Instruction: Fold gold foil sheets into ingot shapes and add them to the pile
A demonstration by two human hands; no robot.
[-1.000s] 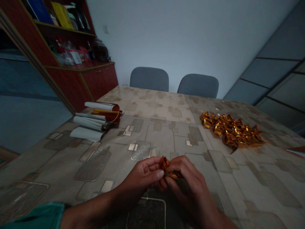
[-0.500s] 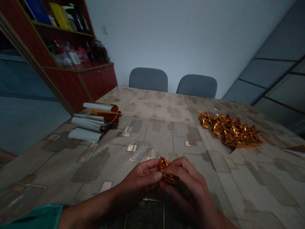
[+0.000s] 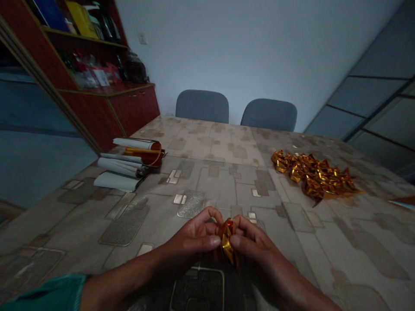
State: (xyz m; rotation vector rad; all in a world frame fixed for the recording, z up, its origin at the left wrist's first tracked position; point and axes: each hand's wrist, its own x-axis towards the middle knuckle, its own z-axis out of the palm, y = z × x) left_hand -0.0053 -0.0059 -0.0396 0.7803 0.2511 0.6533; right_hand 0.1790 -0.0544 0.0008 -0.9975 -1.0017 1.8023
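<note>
Between my two hands is a small folded piece of shiny gold foil paper (image 3: 227,244), held upright above the near part of the table. My left hand (image 3: 199,233) pinches its left side with thumb and fingers. On the other side, the thumb and fingers of my right hand (image 3: 254,242) close on it too. The foil's underside and some fingertips are hidden. Over to the right lies a cluster of similar folded gold foil pieces (image 3: 314,175).
Bundled sheets of white-backed gold paper (image 3: 126,166) lie at the table's left. Another foil sheet (image 3: 403,203) shows at the right edge. Two grey chairs (image 3: 202,106) stand behind the patterned table (image 3: 214,142). A red-brown cabinet (image 3: 129,106) is at the back left.
The folded foil piece has turned from slanting to nearly upright. My right hand has shifted down its right side, and its fingers no longer cover the top of the foil.
</note>
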